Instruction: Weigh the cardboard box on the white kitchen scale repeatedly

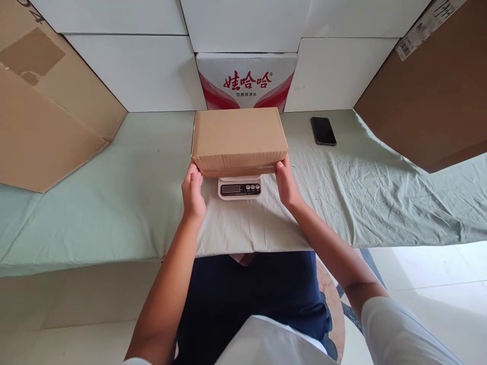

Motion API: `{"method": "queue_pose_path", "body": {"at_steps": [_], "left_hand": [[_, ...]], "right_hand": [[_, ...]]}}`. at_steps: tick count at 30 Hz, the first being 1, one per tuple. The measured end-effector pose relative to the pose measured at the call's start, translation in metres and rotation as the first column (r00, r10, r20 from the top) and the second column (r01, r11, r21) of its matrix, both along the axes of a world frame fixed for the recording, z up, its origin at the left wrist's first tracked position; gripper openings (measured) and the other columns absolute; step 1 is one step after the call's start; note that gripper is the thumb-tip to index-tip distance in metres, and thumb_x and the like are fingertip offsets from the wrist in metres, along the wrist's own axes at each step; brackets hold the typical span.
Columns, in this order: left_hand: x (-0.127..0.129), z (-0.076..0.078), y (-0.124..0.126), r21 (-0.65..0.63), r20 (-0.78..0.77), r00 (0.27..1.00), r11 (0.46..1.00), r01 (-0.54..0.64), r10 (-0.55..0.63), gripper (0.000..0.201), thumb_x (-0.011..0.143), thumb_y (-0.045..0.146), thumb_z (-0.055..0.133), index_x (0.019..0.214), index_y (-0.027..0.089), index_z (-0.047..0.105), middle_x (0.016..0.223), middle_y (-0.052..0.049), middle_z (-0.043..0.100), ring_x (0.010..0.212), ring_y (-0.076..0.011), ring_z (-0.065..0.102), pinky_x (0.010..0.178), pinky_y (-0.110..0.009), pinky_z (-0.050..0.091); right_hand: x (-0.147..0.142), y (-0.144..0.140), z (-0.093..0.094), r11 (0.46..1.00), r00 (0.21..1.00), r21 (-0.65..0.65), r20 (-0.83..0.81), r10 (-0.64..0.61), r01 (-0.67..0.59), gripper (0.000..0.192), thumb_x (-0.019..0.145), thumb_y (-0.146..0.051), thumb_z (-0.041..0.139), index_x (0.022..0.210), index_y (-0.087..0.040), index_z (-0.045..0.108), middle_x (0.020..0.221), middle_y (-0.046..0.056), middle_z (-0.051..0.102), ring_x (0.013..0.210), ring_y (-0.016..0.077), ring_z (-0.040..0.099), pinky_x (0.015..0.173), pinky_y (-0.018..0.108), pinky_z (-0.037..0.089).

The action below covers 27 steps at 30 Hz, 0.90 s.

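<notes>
A closed brown cardboard box (239,138) rests on top of a small white digital scale (239,188), whose display and buttons stick out below the box's near edge. My left hand (192,193) holds the box's near left corner. My right hand (286,182) holds its near right corner. Both sit on a pale green cloth (114,203) that covers the table.
A black phone (323,131) lies flat to the right of the box. A white carton with red lettering (247,81) stands against the white back wall. Large brown cardboard sheets lean at the left (45,111) and right (437,91).
</notes>
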<state>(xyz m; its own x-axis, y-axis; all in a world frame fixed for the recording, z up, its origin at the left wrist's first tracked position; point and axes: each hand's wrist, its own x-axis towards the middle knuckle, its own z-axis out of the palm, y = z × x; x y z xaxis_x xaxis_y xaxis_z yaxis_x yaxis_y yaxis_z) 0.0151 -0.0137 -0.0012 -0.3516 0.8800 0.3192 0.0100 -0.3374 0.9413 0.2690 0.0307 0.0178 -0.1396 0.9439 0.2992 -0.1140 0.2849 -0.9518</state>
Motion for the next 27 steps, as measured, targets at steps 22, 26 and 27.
{"method": "queue_pose_path", "body": {"at_steps": [22, 26, 27], "left_hand": [[-0.003, 0.004, 0.005, -0.012, 0.019, 0.998, 0.998, 0.062, -0.062, 0.084, 0.097, 0.091, 0.058, 0.153, 0.031, 0.075, 0.170, -0.014, 0.067, 0.171, -0.0355, 0.052, 0.144, -0.049, 0.037], [-0.002, 0.004, 0.005, -0.020, 0.021, 0.999, 0.999, 0.047, -0.047, 0.087, 0.093, 0.094, 0.059, 0.152, 0.032, 0.076, 0.171, -0.013, 0.067, 0.171, -0.0352, 0.051, 0.144, -0.048, 0.036], [-0.002, 0.004, 0.005, -0.021, 0.014, 0.999, 0.999, 0.047, -0.046, 0.088, 0.093, 0.095, 0.058, 0.153, 0.032, 0.075, 0.172, -0.013, 0.066, 0.172, -0.0353, 0.050, 0.144, -0.048, 0.036]], "right_hand": [[0.001, -0.006, 0.006, 0.999, 1.000, -0.034, -0.013, -0.012, 0.012, 0.081, 0.096, -0.086, 0.059, 0.167, -0.047, 0.051, 0.185, -0.005, 0.050, 0.178, 0.0319, 0.039, 0.153, 0.055, 0.031], [0.001, -0.007, 0.007, 0.999, 1.000, -0.044, -0.008, -0.009, 0.009, 0.080, 0.097, -0.085, 0.059, 0.167, -0.047, 0.052, 0.187, -0.005, 0.047, 0.178, 0.0298, 0.039, 0.153, 0.052, 0.031], [0.001, -0.007, 0.007, 0.999, 1.000, -0.045, -0.006, -0.009, 0.008, 0.081, 0.097, -0.085, 0.059, 0.167, -0.047, 0.051, 0.187, -0.006, 0.046, 0.178, 0.0292, 0.039, 0.154, 0.052, 0.031]]}}
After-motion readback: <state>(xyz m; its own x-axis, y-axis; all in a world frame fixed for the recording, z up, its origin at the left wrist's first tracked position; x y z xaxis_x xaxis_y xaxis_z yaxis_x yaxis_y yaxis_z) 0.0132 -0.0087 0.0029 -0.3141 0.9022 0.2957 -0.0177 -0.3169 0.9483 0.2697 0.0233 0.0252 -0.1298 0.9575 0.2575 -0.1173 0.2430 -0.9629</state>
